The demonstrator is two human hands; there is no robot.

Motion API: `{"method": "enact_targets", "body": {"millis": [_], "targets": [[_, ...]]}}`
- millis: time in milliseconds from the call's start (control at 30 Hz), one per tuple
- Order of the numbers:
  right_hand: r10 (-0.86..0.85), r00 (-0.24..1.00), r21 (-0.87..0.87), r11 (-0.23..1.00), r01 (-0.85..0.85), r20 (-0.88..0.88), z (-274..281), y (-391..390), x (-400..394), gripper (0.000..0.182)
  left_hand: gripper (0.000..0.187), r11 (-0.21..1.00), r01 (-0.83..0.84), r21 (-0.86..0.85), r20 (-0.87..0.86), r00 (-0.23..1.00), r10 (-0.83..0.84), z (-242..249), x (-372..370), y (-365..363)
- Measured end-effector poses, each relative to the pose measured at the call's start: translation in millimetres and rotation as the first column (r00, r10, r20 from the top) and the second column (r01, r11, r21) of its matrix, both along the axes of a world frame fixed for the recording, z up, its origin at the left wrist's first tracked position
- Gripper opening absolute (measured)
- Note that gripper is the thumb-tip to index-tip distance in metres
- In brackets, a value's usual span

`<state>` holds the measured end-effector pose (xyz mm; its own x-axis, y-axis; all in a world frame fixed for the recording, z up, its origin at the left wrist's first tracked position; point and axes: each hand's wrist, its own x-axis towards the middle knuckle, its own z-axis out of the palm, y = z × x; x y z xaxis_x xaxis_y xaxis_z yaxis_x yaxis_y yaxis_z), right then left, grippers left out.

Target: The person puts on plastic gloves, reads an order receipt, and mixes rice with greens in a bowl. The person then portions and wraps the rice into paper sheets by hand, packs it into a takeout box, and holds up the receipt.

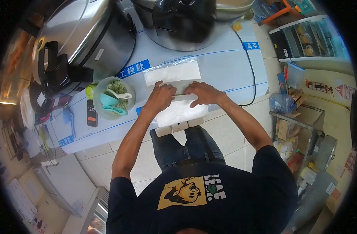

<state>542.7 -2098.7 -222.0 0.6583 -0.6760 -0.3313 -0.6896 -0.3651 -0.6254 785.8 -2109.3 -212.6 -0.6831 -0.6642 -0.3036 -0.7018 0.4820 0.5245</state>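
White sheets of paper or film [178, 111] lie at the table's front edge, with a plastic-covered white stack [174, 72] just behind. My left hand [161, 95] has its fingers curled on a pale strip between them. From the right, my right hand [202, 93] grips the other end of this strip, thumb spread toward me. What lies inside the strip is mostly hidden. To the left stands a clear bowl [102, 87] of green chopped food, holding a white spoon [122, 94] and turquoise scoops [109, 100].
Two large steel cookers [108, 43] [178, 39] stand at the back. A phone [92, 113] and a blue spatula [70, 121] lie left of the bowl. A black cable [253, 70] runs down the right side. Shelving [299, 117] stands at far right.
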Motion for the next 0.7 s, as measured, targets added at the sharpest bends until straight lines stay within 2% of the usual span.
{"method": "enact_targets", "body": {"millis": [33,67,100,133,167,233,267,333,367,400,433,467,500,600,700], "targets": [[0.007,0.994,0.105,0.994,0.004,-0.105,-1.6,0.3,-5.2,0.034,0.027,1.0,0.002,0.0,-0.001,1.0,-0.002,-1.7,2.9,1.5],[0.005,0.994,0.103,0.995,0.006,-0.105,-3.6,-2.0,-9.6,0.034,0.027,1.0,-0.025,-0.012,-0.067,0.997,0.024,-3.9,6.0,4.8],[-0.024,0.982,0.153,0.987,0.054,-0.189,0.6,-6.5,-10.6,0.034,0.027,0.998,-0.056,-0.021,-0.134,0.99,0.052,-2.4,8.0,5.3],[-0.047,0.961,0.199,0.975,0.104,-0.272,3.9,-9.9,-9.9,0.035,0.027,0.998,-0.058,-0.021,-0.133,0.99,0.055,-1.8,9.9,3.2],[-0.044,0.962,0.201,0.974,0.101,-0.271,7.0,-7.5,-8.0,0.035,0.027,0.998,-0.061,0.022,-0.137,0.989,0.063,-1.4,12.1,1.5],[-0.14,0.99,-0.22,0.965,0.144,0.033,31.4,0.0,7.9,0.025,0.028,0.996,-0.062,0.071,-0.143,0.987,0.071,4.4,12.9,-1.1],[-0.144,0.989,-0.218,0.965,0.147,0.032,26.4,-0.5,14.0,0.025,0.027,0.992,-0.062,0.106,-0.14,0.987,0.077,7.7,12.2,-2.8],[0.0,0.999,-0.218,0.976,0.009,0.043,4.6,-5.5,24.5,0.02,0.026,0.989,-0.057,0.133,-0.136,0.988,0.076,9.6,11.4,-8.6],[-0.069,0.993,-0.183,0.979,0.085,0.096,-6.2,-8.4,27.2,0.021,0.027,0.982,-0.084,0.169,-0.134,0.985,0.107,9.7,12.7,-11.9],[-0.067,0.993,-0.185,0.979,0.085,0.1,-15.7,-12.9,26.6,0.021,0.027,0.972,-0.113,0.207,-0.129,0.982,0.142,8.8,15.4,-14.1],[-0.138,0.978,-0.065,0.987,0.149,0.155,-21.9,-18.8,25.4,0.023,0.027,0.972,-0.117,0.206,-0.125,0.982,0.145,5.3,18.6,-16.6],[-0.213,0.957,0.06,0.977,0.205,0.197,-28.1,-22.8,23.9,0.025,0.028,0.948,-0.163,0.272,-0.184,0.959,0.218,0.7,21.1,-19.0],[-0.213,0.957,0.062,0.977,0.204,0.196,-29.3,-24.1,23.9,0.025,0.028,0.918,-0.2,0.342,-0.237,0.927,0.29,-4.6,22.8,-19.4],[-0.253,0.947,0.125,0.965,0.232,0.196,-32.0,-31.1,22.8,0.028,0.037,0.902,-0.257,0.345,-0.289,0.886,0.363,-17.3,26.2,-21.2],[-0.237,0.952,0.187,0.961,0.202,0.194,-35.3,-39.8,19.9,0.03,0.048,0.936,-0.208,0.285,-0.361,0.881,0.306,-23.9,36.3,-15.2]]}}
